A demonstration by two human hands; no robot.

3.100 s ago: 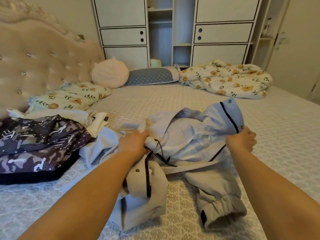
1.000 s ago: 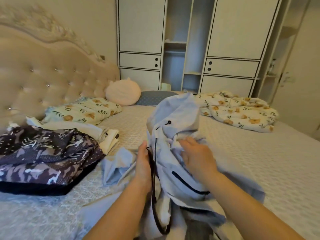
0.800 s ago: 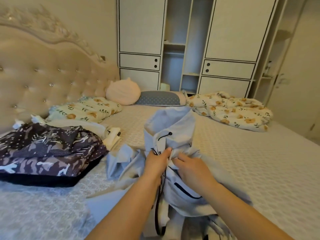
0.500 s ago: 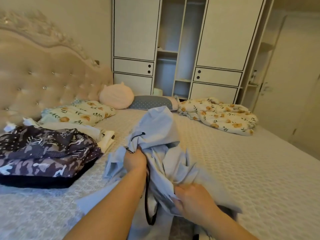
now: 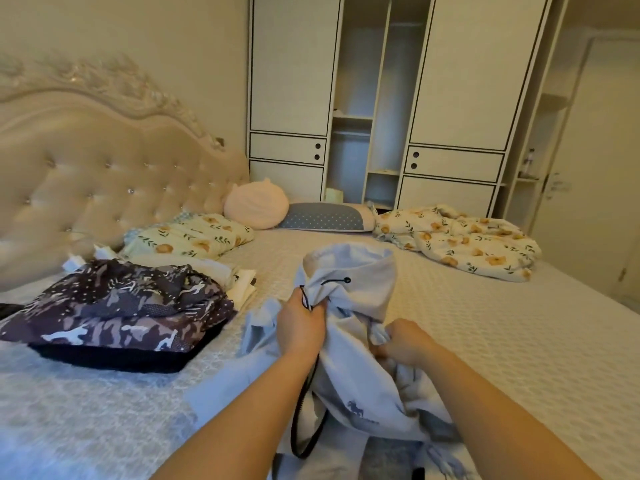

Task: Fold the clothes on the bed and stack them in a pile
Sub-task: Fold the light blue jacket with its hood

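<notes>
A light blue hooded jacket point(image 5: 349, 358) with black cords and a small horse logo is bunched up in front of me on the bed point(image 5: 502, 341). My left hand point(image 5: 299, 327) grips its fabric near the hood, where a black cord loops down. My right hand point(image 5: 403, 342) pinches a fold of the same jacket a little to the right. The hood stands up behind my hands. A pile of clothes point(image 5: 117, 306), topped by a dark camouflage-patterned garment, lies to the left with cream pieces under it.
A tufted beige headboard point(image 5: 104, 174) runs along the left. A floral pillow point(image 5: 190, 237), a round pink cushion point(image 5: 256, 204) and a dotted blue pillow point(image 5: 325, 218) lie at the far side, a floral blanket point(image 5: 457, 240) at the far right. White wardrobes point(image 5: 381, 98) stand behind.
My right hand has come up from the lower fabric to pinch a fold beside my left hand. The jacket's hood has sunk lower and my view has shifted slightly.
</notes>
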